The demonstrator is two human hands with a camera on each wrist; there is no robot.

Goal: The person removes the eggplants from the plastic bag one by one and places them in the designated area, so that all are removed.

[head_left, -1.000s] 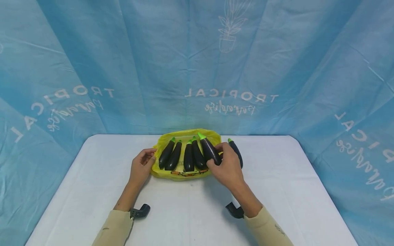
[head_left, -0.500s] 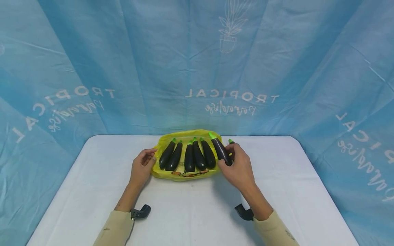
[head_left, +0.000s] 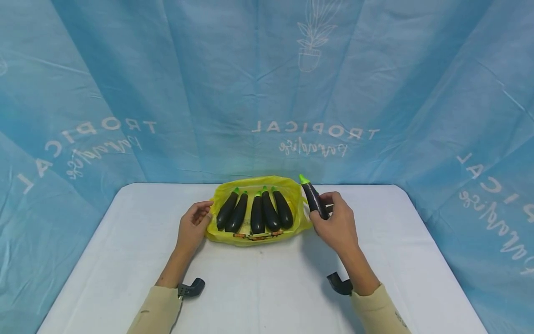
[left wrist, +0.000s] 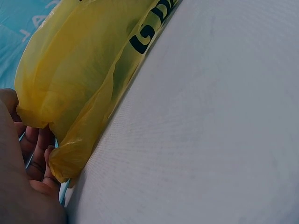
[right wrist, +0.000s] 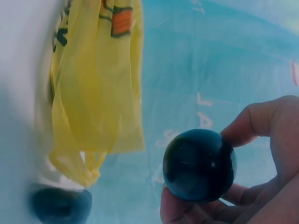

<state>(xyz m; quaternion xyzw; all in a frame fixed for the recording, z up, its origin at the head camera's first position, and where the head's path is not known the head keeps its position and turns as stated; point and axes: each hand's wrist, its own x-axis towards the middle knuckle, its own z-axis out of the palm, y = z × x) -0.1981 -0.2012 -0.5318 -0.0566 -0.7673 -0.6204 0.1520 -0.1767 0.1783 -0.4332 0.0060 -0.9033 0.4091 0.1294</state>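
In the head view, a yellow plastic bag [head_left: 223, 237] lies spread on the table with several dark eggplants [head_left: 257, 215] side by side in it, green ends away from me. My left hand [head_left: 193, 227] pinches the bag's left edge; the left wrist view shows fingers [left wrist: 35, 149] curled at its gathered plastic. Just right of the bag, my right hand [head_left: 337, 225] holds up one eggplant [head_left: 313, 197] between thumb and fingers, its green end tilted up. The right wrist view shows its round dark end [right wrist: 200, 165]. Another eggplant [right wrist: 60, 205] lies blurred below; my right hand mostly hides it in the head view.
A white-covered table [head_left: 258, 287] extends in front and to both sides. Behind it hangs a blue printed curtain [head_left: 208, 93], close to the table's back edge. A bag handle loop [right wrist: 79, 168] droops at the bag's right end.
My right hand has lifted its eggplant and carried it rightward, from over the bag to beyond its right edge. The eggplant behind it became uncovered inside the bag. My left hand stays put.
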